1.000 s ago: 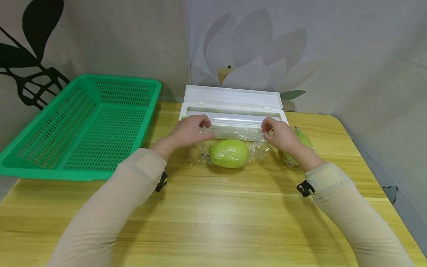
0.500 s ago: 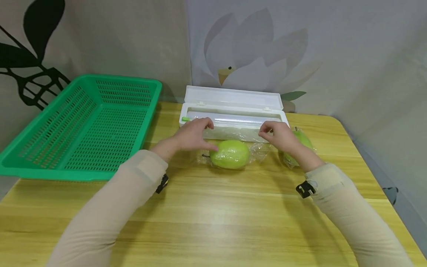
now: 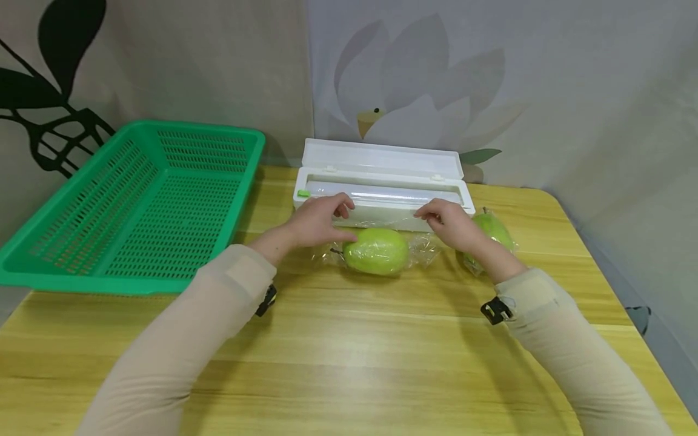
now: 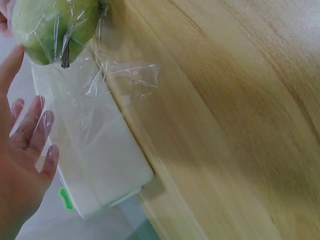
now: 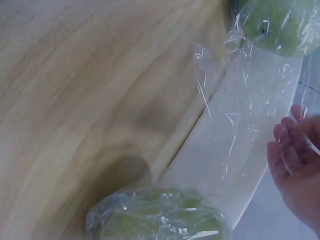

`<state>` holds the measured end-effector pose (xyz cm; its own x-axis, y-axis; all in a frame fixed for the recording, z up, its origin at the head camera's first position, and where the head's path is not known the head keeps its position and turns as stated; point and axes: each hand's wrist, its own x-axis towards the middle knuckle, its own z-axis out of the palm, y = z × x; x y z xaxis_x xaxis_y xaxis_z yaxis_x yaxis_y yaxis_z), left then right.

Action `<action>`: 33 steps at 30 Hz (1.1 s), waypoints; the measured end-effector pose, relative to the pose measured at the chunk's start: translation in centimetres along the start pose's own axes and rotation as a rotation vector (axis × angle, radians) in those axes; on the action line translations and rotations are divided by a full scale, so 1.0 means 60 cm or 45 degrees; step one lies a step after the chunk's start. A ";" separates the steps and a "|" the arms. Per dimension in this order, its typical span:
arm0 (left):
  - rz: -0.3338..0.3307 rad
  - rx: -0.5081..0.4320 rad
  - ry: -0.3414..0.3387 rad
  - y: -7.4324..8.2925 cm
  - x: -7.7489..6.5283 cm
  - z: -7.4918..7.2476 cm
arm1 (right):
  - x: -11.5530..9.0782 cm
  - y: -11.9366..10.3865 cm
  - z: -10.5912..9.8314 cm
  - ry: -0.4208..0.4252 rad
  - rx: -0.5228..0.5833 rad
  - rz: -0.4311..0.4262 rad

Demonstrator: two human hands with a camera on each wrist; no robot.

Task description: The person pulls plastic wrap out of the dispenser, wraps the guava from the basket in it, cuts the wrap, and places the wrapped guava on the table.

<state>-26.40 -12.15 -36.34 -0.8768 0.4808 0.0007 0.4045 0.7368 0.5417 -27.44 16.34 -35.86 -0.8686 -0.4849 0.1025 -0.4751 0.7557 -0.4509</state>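
A green pear [image 3: 376, 253] lies on its side in front of the open white cling film box [image 3: 305, 177], its stem to the left. Clear cling film [image 3: 425, 249] lies under and over it, with loose crumpled ends on both sides. My left hand [image 3: 315, 221] is at the pear's left, thumb outstretched and touching its upper side, other fingers loosely bent. Beyond the pear's right end, my right hand [image 3: 451, 225] pinches the film's edge between thumb and fingers. In the left wrist view, film hangs below the pear [image 4: 55, 30] across the box front.
A second pear [image 3: 493, 231], wrapped in film, lies right of the box, partly behind my right wrist. The green plastic basket [image 3: 163, 283] stands at the left. A film roll [image 3: 392, 195] lies in the box, with a green slider [image 3: 303, 194] at its left end.
My left hand has let go of the film edge, its thumb coming down onto the pear. My right hand has moved slightly left, drawing the film edge toward the pear.
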 end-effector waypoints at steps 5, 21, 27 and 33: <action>0.109 0.083 0.004 0.001 0.000 -0.001 | 0.001 -0.001 0.006 -0.016 0.004 0.021; 0.186 0.041 0.035 0.003 0.001 0.004 | -0.001 -0.018 0.020 0.019 -0.031 -0.033; 0.182 0.046 0.023 0.005 0.001 0.005 | 0.001 -0.028 0.025 0.094 0.012 -0.003; 0.176 0.069 0.006 0.005 0.002 0.006 | -0.009 -0.030 0.026 -0.069 0.172 0.053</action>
<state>-26.27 -11.70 -36.46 -0.8129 0.5773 0.0763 0.5349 0.6885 0.4898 -25.91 14.55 -36.51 -0.8766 -0.4801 0.0345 -0.4120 0.7113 -0.5696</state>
